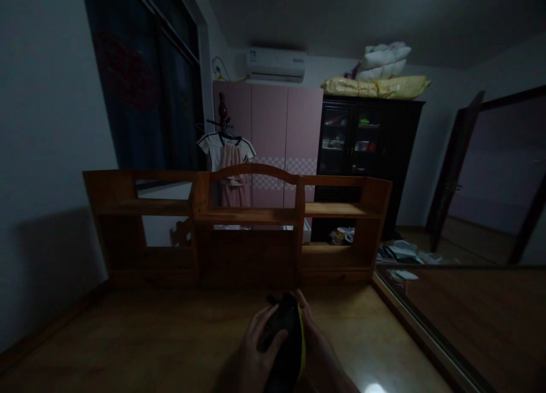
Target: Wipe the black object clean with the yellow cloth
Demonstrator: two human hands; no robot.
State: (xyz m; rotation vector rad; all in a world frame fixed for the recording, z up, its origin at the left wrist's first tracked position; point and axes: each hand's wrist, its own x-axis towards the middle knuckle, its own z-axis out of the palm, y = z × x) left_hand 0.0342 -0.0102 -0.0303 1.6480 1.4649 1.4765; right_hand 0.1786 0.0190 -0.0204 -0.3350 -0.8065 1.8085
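my bare left hand (256,350) with slender fingers (261,319) and rounded thumb (276,344), my bare right hand (313,326), bare right forearm (335,369), finer details dim

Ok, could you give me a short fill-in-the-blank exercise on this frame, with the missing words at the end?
1. The left hand and right hand hold a dark object edged in ____.
2. An air conditioner appears above the ____ wardrobe.
3. In this view, the black cabinet stands to the wardrobe's ____.

Missing words: yellow; pink; right.
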